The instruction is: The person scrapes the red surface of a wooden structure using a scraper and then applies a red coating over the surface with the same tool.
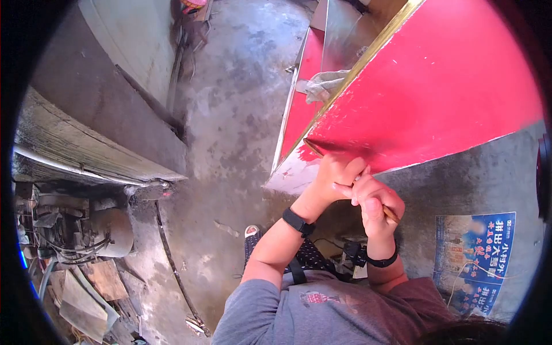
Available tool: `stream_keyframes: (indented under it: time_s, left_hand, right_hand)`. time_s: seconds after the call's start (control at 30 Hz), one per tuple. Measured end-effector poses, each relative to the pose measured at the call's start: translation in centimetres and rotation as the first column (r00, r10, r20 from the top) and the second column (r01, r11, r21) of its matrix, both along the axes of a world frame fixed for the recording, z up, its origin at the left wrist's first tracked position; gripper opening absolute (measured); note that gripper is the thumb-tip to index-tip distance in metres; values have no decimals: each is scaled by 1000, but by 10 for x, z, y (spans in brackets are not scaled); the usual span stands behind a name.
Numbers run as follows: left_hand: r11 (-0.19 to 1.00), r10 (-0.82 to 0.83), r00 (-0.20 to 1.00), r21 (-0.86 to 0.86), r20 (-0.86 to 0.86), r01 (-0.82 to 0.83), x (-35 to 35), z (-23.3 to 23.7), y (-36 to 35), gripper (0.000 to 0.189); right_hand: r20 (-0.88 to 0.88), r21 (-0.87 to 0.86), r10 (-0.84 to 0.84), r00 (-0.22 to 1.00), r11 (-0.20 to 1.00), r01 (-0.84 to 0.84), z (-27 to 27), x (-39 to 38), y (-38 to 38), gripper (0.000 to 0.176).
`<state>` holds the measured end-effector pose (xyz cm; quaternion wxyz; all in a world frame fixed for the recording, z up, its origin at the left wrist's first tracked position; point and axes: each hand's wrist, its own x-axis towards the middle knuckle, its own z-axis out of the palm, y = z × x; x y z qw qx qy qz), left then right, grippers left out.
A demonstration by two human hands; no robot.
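Observation:
Both of my hands are closed around a thin, brownish stick-like tool (314, 148); its exact kind I cannot make out. My left hand (336, 177) grips it nearer the tip, and my right hand (376, 201) is wrapped round it toward the rear end. The tip meets the lower left part of a large red panel (443, 75), beside its gold-coloured edge strip (345, 86). Near that corner the red surface gives way to a ragged whitish patch (296, 172). My fingers hide the middle of the tool.
A pale cloth (325, 85) hangs over the panel's edge. Behind it stands another red panel (299, 106). Machinery with wires (109, 233) and wood scraps (86, 305) lie at the lower left. A blue printed sheet (474, 259) is at the right on the concrete floor (230, 86).

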<state>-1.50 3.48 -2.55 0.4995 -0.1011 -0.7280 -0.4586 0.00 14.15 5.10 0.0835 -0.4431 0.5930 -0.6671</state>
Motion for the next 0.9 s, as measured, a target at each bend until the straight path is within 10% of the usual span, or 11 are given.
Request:
stream_keyframes:
  time_s: [0.27, 0.9]
  left_hand:
    - [994, 102, 993, -49, 56, -99, -16, -67, -1, 21]
    - [999, 13, 1000, 49, -1, -13, -4, -20, 8, 23]
  right_hand:
    - [28, 171, -48, 998, 984, 43, -44, -20, -13, 18]
    - [-99, 77, 48, 994, 996, -40, -10, -10, 3, 17]
